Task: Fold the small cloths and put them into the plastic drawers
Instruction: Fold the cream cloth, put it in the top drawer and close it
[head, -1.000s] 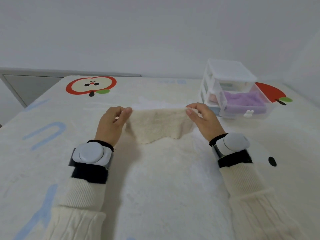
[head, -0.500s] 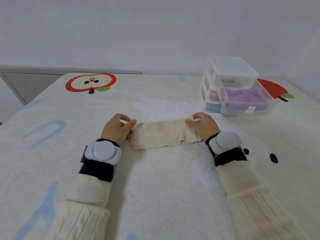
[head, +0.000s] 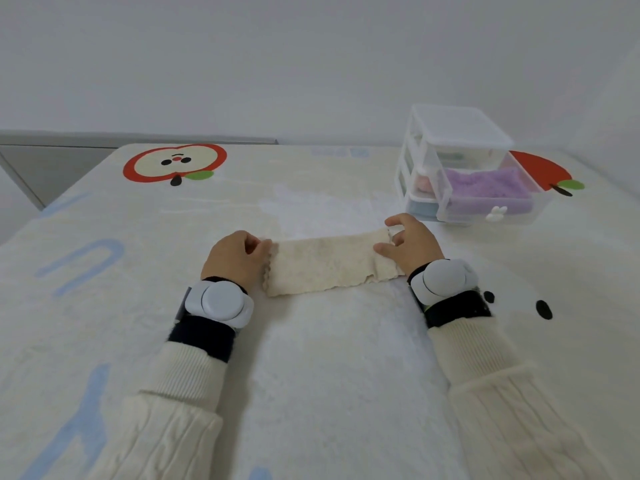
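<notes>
A cream fleece cloth (head: 325, 265) lies folded into a long strip on the bed in front of me. My left hand (head: 235, 258) pinches its left end with curled fingers. My right hand (head: 412, 244) holds the right end between thumb and fingers. To the far right stands a small clear plastic drawer unit (head: 453, 143). Its lower drawer (head: 519, 216) is pulled out towards me and holds a purple cloth (head: 485, 188). Behind the drawer fronts, pink and blue cloths show faintly.
The bed cover (head: 311, 375) is white and fluffy with apple prints (head: 175, 162) and blue letters. A grey ledge (head: 52, 157) and a plain wall lie beyond the far edge. Both wrists carry white sensor bands.
The cloth was held up off the bed by its top edge; it has come down and now lies flat as a folded strip. Both hands have lowered with it.
</notes>
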Tool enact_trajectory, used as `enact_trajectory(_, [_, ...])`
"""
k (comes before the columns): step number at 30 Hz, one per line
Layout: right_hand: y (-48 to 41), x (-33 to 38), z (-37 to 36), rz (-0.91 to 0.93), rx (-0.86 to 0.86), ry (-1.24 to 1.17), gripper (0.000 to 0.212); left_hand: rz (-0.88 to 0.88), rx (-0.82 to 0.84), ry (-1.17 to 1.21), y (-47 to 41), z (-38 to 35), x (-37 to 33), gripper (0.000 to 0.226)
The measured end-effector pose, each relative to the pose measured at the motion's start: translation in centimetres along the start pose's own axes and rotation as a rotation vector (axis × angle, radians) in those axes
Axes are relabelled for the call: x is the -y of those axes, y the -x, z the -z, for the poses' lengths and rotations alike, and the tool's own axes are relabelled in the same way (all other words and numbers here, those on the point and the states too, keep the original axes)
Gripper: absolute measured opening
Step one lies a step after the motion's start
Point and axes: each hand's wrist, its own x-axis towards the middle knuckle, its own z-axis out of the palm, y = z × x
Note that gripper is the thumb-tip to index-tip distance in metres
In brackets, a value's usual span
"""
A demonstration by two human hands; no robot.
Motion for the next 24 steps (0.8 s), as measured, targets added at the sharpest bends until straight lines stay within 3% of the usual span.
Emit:
enact_trajectory(5, [-0.1,-0.2,-0.2,-0.009,0.01,0.009,0.049,-0.028,0.015,-0.085,0.0,-0.6,-0.4,0.02])
enact_trajectory(13, [-0.2,-0.3,-0.2,-0.007,-0.014,0.014,0.034,-0.026,-0.155,0.194,0.3,-0.5,-1.0,0.019])
enact_trajectory(20, [0.2,0.1,0.0,-0.037,-0.03,-0.004,0.047,-0.066,0.05,0.176,0.7,-0.8,-1.6,0.039])
enact_trajectory(24, [0.6,0.7,0.2,-0.014,-0.006,0.0,0.049,-0.182,0.065,0.164,0.9,-0.8,-1.6,0.015])
